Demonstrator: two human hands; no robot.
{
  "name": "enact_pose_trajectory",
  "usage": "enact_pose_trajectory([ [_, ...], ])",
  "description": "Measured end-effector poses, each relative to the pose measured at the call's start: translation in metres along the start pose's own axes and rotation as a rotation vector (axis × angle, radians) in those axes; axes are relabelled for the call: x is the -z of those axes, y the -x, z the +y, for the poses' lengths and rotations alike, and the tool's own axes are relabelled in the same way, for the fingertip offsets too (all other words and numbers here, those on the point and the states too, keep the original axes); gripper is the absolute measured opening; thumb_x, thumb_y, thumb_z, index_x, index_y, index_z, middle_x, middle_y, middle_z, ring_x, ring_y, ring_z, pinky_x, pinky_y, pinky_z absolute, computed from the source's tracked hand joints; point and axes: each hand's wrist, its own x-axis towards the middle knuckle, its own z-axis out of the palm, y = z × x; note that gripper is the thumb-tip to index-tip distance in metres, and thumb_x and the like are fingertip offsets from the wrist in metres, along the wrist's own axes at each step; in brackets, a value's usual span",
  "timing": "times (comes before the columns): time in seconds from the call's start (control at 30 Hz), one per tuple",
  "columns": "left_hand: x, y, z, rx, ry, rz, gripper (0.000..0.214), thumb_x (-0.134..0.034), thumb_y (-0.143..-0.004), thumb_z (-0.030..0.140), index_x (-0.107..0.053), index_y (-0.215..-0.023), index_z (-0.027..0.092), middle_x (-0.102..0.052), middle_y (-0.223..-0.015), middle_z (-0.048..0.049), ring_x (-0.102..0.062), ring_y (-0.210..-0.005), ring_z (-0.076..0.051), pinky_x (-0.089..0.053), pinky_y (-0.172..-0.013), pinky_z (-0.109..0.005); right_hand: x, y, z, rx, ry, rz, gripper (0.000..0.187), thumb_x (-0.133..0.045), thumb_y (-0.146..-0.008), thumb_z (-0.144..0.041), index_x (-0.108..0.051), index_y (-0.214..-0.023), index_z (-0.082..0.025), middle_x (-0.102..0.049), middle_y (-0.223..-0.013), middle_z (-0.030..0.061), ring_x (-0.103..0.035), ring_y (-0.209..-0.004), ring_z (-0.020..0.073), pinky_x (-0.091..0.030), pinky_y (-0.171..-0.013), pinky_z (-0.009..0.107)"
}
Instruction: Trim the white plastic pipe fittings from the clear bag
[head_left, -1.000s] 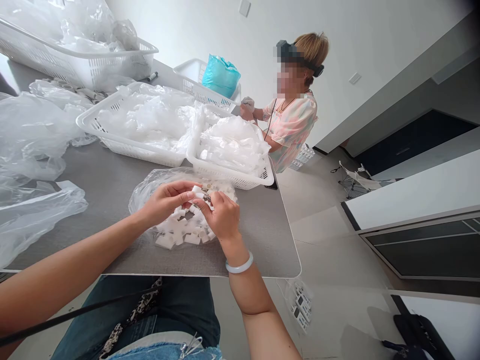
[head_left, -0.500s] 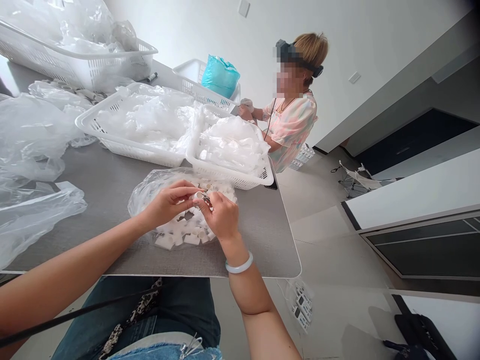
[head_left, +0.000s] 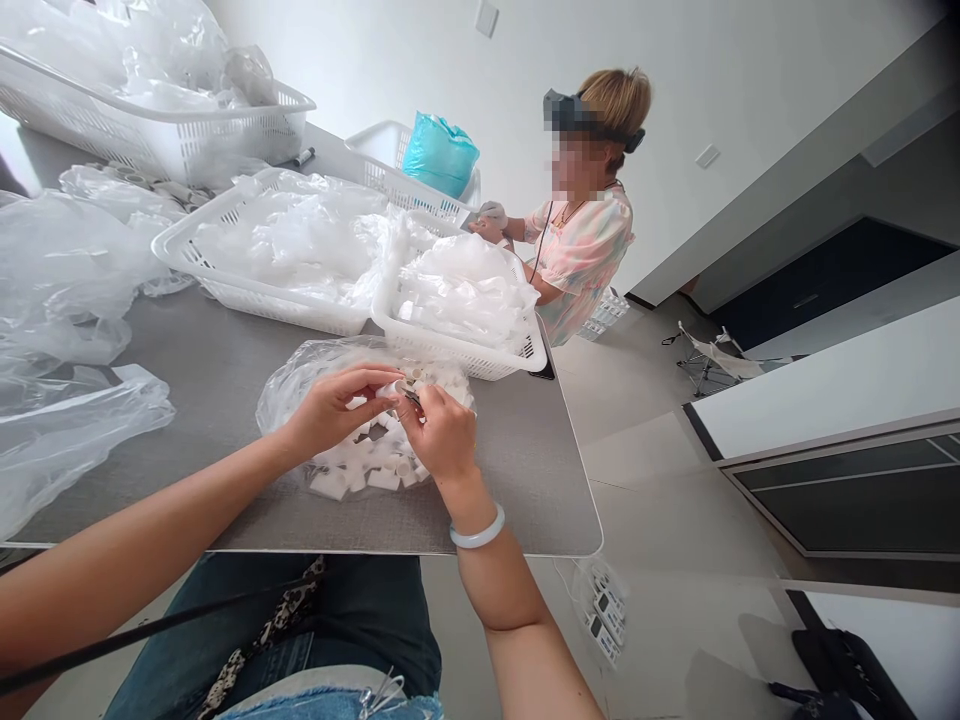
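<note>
My left hand [head_left: 330, 408] and my right hand [head_left: 442, 432] meet over a heap of small white plastic tubes [head_left: 360, 465] lying on an opened clear plastic bag [head_left: 289, 385] on the grey table [head_left: 225, 370]. The left fingers pinch a small white tube [head_left: 391, 387]. The right fingers are closed in a pinch against that tube's end; what they hold is too small to make out. A pale bangle [head_left: 477, 532] circles my right wrist.
White baskets [head_left: 457, 350] full of clear bags stand behind the heap, another basket [head_left: 172, 125] far left, a teal bag [head_left: 441, 152] beyond. Loose plastic bags [head_left: 67, 400] lie at left. A person [head_left: 581, 215] sits at the table's far end. The table edge runs near right.
My hands have drawn slightly closer together around the small tube; the right fingers now press at its end. The other person has lowered their hands a little.
</note>
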Motion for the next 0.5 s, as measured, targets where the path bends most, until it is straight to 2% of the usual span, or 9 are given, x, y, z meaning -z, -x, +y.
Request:
enact_pose_trajectory([
  [0.1, 0.0004, -0.0004, 0.0002, -0.018, -0.05, 0.039, 0.028, -0.066, -0.087, 0.045, -0.075, -0.098, 0.02, -0.072, -0.101, -0.0108, -0.059, -0.069, -0.015, -0.054, -0.064, -0.027, -0.001, 0.0007, 0.0006, -0.007, 0.009, -0.02, 0.06, -0.027, -0.104, -0.056, -0.056, -0.068, -0.019, -0.051, -0.056, -0.0015, -0.045, -0.05, 0.0085, -0.023, -0.048, 0.022],
  [0.23, 0.0, -0.0001, -0.002, -0.021, -0.071, 0.018, 0.028, -0.064, -0.088, 0.043, -0.074, -0.099, 0.02, -0.072, -0.105, -0.0112, -0.06, -0.069, -0.015, -0.054, -0.065, -0.027, -0.0009, 0.0012, -0.0013, 0.01, -0.005, 0.002, 0.06, -0.026, -0.105, -0.054, -0.056, -0.066, -0.019, -0.052, -0.055, -0.001, -0.048, -0.05, 0.0085, -0.023, -0.048, 0.023],
  [0.33, -0.0011, 0.0001, -0.0019, -0.002, -0.05, -0.074, 0.034, -0.057, -0.093, 0.046, -0.072, -0.107, 0.019, -0.072, -0.107, -0.012, -0.062, -0.073, -0.017, -0.053, -0.067, -0.027, -0.0008, 0.0006, -0.0013, 0.003, -0.023, 0.008, 0.06, -0.026, -0.105, -0.054, -0.057, -0.067, -0.019, -0.054, -0.056, -0.0006, -0.05, -0.051, 0.0085, -0.024, -0.049, 0.022],
  [0.43, -0.0011, -0.0003, -0.0006, -0.008, -0.035, -0.196, 0.038, -0.05, -0.097, 0.045, -0.069, -0.115, 0.018, -0.074, -0.095, -0.0092, -0.062, -0.07, -0.016, -0.05, -0.064, -0.024, -0.0009, -0.0005, 0.0002, -0.022, -0.03, -0.004, 0.061, -0.026, -0.103, -0.06, -0.058, -0.071, -0.018, -0.057, -0.06, 0.0003, -0.053, -0.055, 0.0089, -0.027, -0.051, 0.021],
  [0.5, -0.0004, -0.0006, -0.0009, -0.026, -0.041, -0.225, 0.038, -0.047, -0.099, 0.045, -0.068, -0.117, 0.017, -0.074, -0.091, -0.0084, -0.062, -0.069, -0.015, -0.048, -0.063, -0.023, -0.0005, -0.001, 0.001, -0.025, -0.031, -0.014, 0.062, -0.026, -0.101, -0.063, -0.06, -0.076, -0.018, -0.059, -0.062, 0.0006, -0.053, -0.056, 0.0091, -0.027, -0.051, 0.021],
])
